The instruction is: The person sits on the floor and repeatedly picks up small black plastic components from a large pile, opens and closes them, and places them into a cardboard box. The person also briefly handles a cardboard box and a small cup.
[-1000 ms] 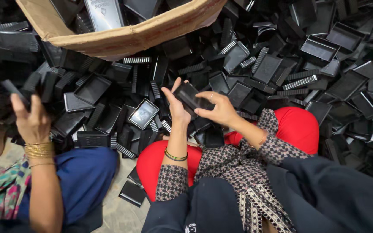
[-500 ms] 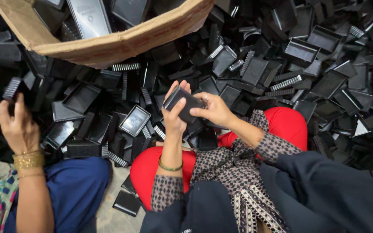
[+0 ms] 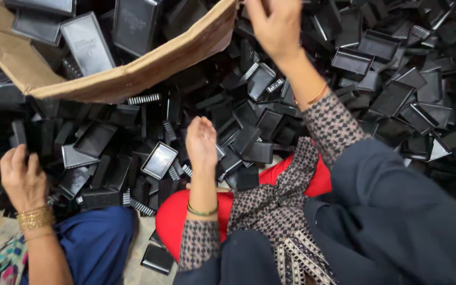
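Over the cardboard box's rim [image 3: 149, 71], the right hand [image 3: 275, 24] reached, grip hidden; left hand [image 3: 201, 142] hung loosely curled, empty; piled black trays [image 3: 262, 79] could slide.

Black plastic trays [image 3: 159, 160] heaped everywhere, smooth and faintly glossy, catching pale glints on flat bases. Ribbed plastic strips [image 3: 142, 98] among them, grey-toned, toothed. Brown cardboard box [image 3: 133, 74], matt and fibrous, worn at the rim. Thin metal bangle [image 3: 202, 211] on the left wrist, shiny gold. Patterned woven cloth sleeves [image 3: 333, 124], matt. Red cushion [image 3: 196, 216], smooth cloth. Stacked gold bangles [image 3: 34, 217] on a neighbour's wrist, polished.
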